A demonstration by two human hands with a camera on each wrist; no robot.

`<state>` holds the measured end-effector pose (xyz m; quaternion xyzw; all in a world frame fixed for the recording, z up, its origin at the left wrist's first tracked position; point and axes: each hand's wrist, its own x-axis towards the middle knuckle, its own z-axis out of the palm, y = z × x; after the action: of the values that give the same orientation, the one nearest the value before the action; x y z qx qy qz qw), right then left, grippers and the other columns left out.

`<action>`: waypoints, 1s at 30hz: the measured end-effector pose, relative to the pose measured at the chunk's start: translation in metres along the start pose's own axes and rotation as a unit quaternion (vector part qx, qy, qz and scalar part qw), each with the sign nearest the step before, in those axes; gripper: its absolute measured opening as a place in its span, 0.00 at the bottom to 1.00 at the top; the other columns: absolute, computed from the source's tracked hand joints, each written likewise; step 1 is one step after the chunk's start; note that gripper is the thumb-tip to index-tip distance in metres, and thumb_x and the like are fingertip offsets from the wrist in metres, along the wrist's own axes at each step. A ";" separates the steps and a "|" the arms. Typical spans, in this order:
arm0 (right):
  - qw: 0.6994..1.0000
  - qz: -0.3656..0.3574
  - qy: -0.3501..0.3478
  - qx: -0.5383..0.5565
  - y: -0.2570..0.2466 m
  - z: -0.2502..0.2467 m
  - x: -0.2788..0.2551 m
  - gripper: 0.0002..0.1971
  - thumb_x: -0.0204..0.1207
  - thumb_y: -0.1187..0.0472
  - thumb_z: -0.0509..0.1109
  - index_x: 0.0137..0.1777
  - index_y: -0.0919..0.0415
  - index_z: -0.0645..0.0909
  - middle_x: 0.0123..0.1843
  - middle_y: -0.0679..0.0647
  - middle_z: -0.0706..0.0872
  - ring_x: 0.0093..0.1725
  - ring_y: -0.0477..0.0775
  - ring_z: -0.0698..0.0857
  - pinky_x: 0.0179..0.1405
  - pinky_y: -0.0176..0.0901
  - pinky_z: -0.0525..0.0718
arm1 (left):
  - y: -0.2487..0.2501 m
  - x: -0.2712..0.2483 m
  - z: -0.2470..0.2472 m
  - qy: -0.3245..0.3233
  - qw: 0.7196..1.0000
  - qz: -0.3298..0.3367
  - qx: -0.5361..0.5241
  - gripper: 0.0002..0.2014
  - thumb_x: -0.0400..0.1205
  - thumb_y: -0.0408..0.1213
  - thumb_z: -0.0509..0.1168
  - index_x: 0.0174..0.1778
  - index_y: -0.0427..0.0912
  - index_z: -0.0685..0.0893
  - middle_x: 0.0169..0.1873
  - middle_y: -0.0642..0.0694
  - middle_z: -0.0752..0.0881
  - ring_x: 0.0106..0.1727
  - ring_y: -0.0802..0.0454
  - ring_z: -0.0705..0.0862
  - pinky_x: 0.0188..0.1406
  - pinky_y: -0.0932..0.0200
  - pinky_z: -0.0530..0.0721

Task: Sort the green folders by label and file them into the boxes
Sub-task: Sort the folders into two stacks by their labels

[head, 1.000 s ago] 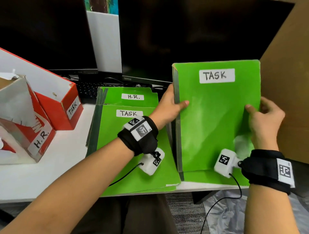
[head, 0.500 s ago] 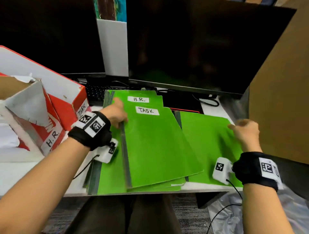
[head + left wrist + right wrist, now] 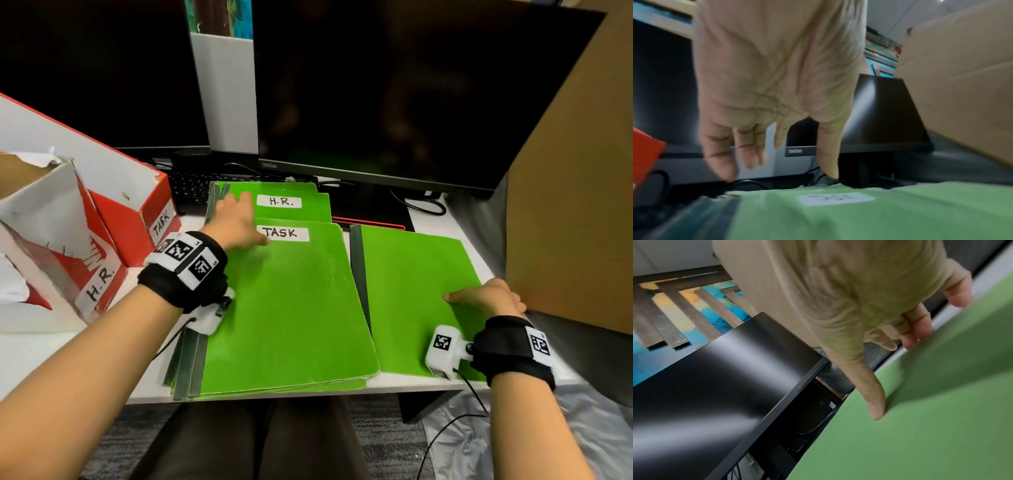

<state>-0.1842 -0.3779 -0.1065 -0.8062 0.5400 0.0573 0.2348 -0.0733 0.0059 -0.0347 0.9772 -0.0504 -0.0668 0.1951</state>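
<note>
A stack of green folders lies at the desk's front; the top one (image 3: pixel 284 308) reads TASK, and one reading H.R. (image 3: pixel 294 205) pokes out behind it. My left hand (image 3: pixel 236 219) hovers over the stack's far left corner with straight fingers (image 3: pixel 719 155), holding nothing. To the right, another green folder (image 3: pixel 411 291) lies flat with no label showing. My right hand (image 3: pixel 486 298) rests at its right edge, thumb (image 3: pixel 873 399) pressed on the cover, fingers loose past the edge. At left stand two red boxes, labelled TASK (image 3: pixel 150 219) and H.R. (image 3: pixel 85 274).
Two dark monitors (image 3: pixel 394 102) and a keyboard (image 3: pixel 191 188) stand behind the folders. A big cardboard panel (image 3: pixel 575 205) rises close on the right. Cables (image 3: pixel 424 205) lie under the right monitor. The desk's front edge (image 3: pixel 411 389) runs just below the folders.
The TASK folder that both hands held upright now lies flat on the right, label hidden. My left hand let go and moved left onto the stack; my right hand sank to the folder's edge.
</note>
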 end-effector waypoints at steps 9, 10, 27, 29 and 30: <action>0.994 0.015 -0.011 0.108 0.004 0.006 0.019 0.54 0.37 0.47 0.90 0.66 0.67 0.75 0.68 0.67 0.80 0.67 0.68 0.78 0.66 0.58 0.79 | 0.084 -0.023 0.062 -0.285 0.908 0.074 -0.298 0.33 0.80 0.36 0.68 0.79 0.37 0.63 0.75 0.37 0.72 0.68 0.41 0.79 0.71 0.47 0.77; 0.992 0.002 -0.011 0.122 0.007 0.011 0.035 0.56 0.28 0.47 0.90 0.62 0.69 0.78 0.64 0.67 0.83 0.62 0.67 0.82 0.63 0.59 0.81 | 0.090 -0.023 0.071 -0.293 0.905 0.066 -0.302 0.35 0.80 0.36 0.67 0.81 0.36 0.59 0.78 0.37 0.68 0.71 0.41 0.76 0.72 0.47 0.76; 0.951 -0.045 0.094 0.289 0.010 -0.007 0.054 0.14 0.73 0.72 0.71 0.57 0.79 0.80 0.49 0.65 0.82 0.47 0.55 0.78 0.45 0.45 0.73 | 0.129 -0.020 0.101 -0.192 0.924 0.009 -0.332 0.30 0.83 0.34 0.65 0.78 0.34 0.60 0.72 0.36 0.69 0.41 0.56 0.74 0.36 0.63 0.82; 0.949 -0.057 0.094 0.295 0.010 -0.009 0.055 0.13 0.72 0.72 0.70 0.55 0.78 0.81 0.46 0.63 0.81 0.46 0.55 0.78 0.43 0.45 0.73 | 0.130 -0.020 0.101 -0.187 0.925 0.008 -0.332 0.29 0.83 0.34 0.65 0.77 0.34 0.60 0.72 0.36 0.69 0.40 0.57 0.74 0.31 0.65 0.81; 0.942 -0.064 0.093 0.315 0.010 -0.011 0.053 0.12 0.72 0.73 0.69 0.55 0.78 0.82 0.46 0.62 0.81 0.45 0.54 0.78 0.43 0.46 0.73 | 0.129 -0.018 0.102 -0.184 0.923 0.008 -0.337 0.30 0.82 0.34 0.65 0.78 0.34 0.60 0.72 0.36 0.70 0.42 0.56 0.76 0.31 0.66 0.81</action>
<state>-0.1732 -0.4305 -0.1183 -0.7258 0.4969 -0.2059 0.4288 -0.1159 -0.1488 -0.0762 0.8238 -0.0679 -0.2573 0.5006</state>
